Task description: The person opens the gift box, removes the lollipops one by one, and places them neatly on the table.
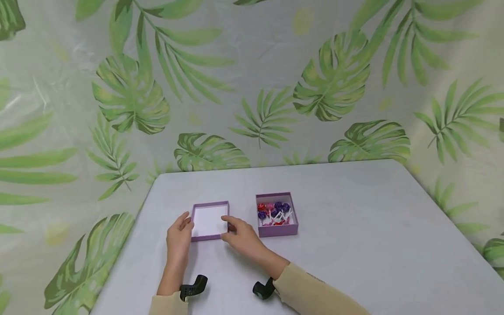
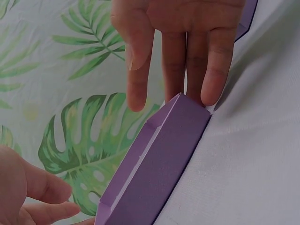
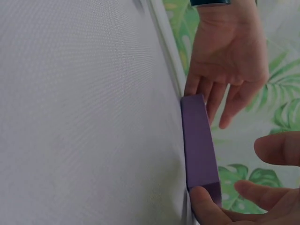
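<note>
A shallow purple box lid (image 1: 210,204) with a white inside lies open side up on the table. At its left side is my left hand (image 1: 179,236), fingers extended along the edge. My right hand (image 1: 244,238) is at the right side, its thumb apart from the fingers. In the right wrist view, a right fingertip touches the lid's near corner (image 3: 201,140), and the left hand (image 3: 229,51) reaches to its far end with straight fingers. The left wrist view shows the lid's wall (image 2: 159,159) between both hands.
Right of the lid stands a deeper purple box (image 1: 278,230) holding several wrapped lollipops (image 1: 274,211) in red, pink and purple. Both rest on a white-covered table (image 1: 354,245). Behind hangs a leaf-patterned curtain (image 1: 267,57). Each wrist carries a black device.
</note>
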Motion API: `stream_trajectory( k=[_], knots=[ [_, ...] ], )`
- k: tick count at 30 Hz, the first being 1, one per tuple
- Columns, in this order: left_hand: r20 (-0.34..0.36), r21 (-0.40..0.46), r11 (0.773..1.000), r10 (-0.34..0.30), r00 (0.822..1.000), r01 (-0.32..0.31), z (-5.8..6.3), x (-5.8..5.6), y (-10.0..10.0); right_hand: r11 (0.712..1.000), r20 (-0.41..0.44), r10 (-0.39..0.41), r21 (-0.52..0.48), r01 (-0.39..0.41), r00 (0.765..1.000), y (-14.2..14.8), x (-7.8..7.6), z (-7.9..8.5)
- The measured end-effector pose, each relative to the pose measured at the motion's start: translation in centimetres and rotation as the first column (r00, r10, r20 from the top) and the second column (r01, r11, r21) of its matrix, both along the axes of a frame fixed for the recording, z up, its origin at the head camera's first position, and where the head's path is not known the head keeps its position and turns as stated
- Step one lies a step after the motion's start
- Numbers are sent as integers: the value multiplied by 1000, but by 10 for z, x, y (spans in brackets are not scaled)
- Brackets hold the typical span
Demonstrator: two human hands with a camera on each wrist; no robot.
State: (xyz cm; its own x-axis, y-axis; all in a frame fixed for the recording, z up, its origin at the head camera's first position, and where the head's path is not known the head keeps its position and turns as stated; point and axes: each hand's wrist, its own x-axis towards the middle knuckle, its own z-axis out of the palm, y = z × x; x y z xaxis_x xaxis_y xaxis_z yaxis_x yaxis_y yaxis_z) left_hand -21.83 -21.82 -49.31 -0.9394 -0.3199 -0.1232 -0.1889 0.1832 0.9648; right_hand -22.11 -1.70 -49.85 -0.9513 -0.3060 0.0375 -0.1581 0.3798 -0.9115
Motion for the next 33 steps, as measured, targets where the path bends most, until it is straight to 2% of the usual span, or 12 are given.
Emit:
stream_trajectory(
  k=[4, 7, 11, 14, 16, 19, 23, 26, 29, 33],
  knots=[
    [4, -16, 1000, 4, 1000, -4, 0, 1, -1, 1000, -4, -2, 13, 2, 1000, 0, 1, 3],
    [-18, -43, 999, 9, 1000, -9, -2, 2, -1, 1000, -8, -8, 29, 8, 1000, 3, 3, 5],
    [-137, -138, 988, 47, 989, -66, -5, 3, 1, 999, -10, 7, 36, -7, 1000, 8, 5, 11],
    [-255, -194, 974, 65, 965, -117, -4, 5, 2, 999, -12, 45, 32, -44, 999, 12, 7, 21],
    [-319, -197, 973, 54, 946, -121, -1, 6, 5, 997, -17, 76, 35, -76, 997, 15, 7, 30],
    [-385, -175, 981, 5, 923, -78, 6, 7, 11, 991, -34, 117, 66, -115, 993, 24, 7, 44],
    [-417, -129, 992, -59, 907, 6, 15, 7, 22, 985, -59, 139, 107, -132, 989, 38, 4, 61],
    [-412, -111, 992, -92, 906, 50, 19, 7, 30, 983, -83, 145, 124, -134, 986, 48, 0, 70],
    [-388, -91, 991, -124, 913, 97, 24, 9, 40, 980, -102, 157, 140, -142, 982, 58, -4, 74],
    [-359, -23, 982, -183, 915, 187, 29, 13, 57, 977, -132, 162, 164, -140, 978, 73, -9, 78]
  ],
)
